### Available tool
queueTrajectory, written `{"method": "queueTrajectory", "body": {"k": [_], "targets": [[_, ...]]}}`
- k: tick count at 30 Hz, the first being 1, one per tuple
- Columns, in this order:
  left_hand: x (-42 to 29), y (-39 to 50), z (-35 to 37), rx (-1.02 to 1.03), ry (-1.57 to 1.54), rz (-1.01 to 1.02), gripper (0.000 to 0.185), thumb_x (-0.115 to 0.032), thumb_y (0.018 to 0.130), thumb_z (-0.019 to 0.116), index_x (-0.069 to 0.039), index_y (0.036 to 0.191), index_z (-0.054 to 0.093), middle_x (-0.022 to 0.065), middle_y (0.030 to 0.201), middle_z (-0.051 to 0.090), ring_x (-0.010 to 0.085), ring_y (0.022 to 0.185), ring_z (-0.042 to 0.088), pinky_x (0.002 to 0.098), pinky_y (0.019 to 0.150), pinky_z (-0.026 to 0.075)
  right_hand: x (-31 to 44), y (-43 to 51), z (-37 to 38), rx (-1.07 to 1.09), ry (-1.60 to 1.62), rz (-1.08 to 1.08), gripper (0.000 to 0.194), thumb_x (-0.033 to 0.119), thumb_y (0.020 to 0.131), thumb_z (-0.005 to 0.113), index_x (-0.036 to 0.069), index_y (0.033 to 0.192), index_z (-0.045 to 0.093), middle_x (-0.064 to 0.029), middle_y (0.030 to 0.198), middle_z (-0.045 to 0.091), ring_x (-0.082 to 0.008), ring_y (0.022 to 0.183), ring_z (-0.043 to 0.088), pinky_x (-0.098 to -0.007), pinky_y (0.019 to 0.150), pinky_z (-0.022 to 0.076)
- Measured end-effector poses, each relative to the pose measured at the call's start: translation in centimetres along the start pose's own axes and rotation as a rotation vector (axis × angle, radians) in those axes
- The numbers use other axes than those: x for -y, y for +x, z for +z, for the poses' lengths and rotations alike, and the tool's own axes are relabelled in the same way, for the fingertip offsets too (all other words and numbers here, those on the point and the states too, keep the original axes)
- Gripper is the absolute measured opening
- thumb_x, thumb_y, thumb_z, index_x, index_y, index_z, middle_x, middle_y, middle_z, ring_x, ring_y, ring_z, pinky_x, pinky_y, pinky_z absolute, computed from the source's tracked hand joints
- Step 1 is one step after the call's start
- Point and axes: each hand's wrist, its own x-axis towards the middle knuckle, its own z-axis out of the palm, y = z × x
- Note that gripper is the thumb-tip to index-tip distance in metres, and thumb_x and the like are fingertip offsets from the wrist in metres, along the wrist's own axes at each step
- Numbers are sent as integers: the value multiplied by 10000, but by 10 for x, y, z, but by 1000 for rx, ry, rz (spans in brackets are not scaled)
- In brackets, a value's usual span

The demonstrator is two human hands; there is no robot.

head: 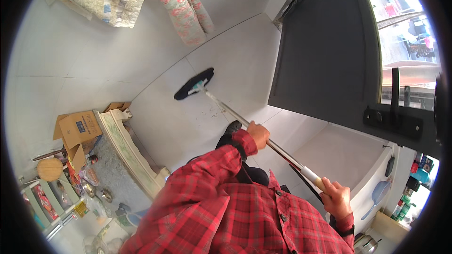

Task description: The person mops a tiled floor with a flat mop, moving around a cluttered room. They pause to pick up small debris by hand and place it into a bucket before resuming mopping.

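Observation:
A long-handled broom (229, 111) slants across the view, its black head (182, 93) resting on the pale tiled floor (166, 127). My left hand (258, 136) is closed around the middle of the metal pole. Near the pole's upper end, my right hand (336, 198) grips the light-coloured end section. Small dark bits of debris (213, 114) lie on the floor between the broom head and my dark shoe (233, 127). Both forearms are in red plaid sleeves.
A dark grey door (325, 49) with a black handle (395, 120) stands to the right. On the left, a cabinet (116, 169) bears an open cardboard box (83, 127) and several small items. A towel (122, 1) and floral cloth (183, 14) hang ahead.

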Motion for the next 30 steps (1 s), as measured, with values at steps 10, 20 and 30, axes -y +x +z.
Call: {"method": "queueTrajectory", "body": {"k": [10,20,30], "targets": [[88,48,-19,-389,-5,-284,193,-164,751,667,-77,923,663,122,1063,599,310,1142,499,580,959,382,17,172,113,69,-127,-50,532,168,767,628,56,1266,479,-163,763,619,-354,630,620,-456,554,499],[35,70,28,-121,-15,-279,112,-178,763,642,-136,861,674,123,1026,604,321,1106,513,562,951,377,-29,104,94,161,-84,-30,551,177,751,652,28,1256,490,-206,795,630,-377,664,631,-476,593,504],[-41,48,55,61,31,-111,158,-278,705,728,-180,821,685,57,929,652,283,1036,574,557,837,407,-60,52,34,148,132,36,607,331,727,755,9,1188,526,-186,790,626,-379,673,622,-459,606,506]]}}
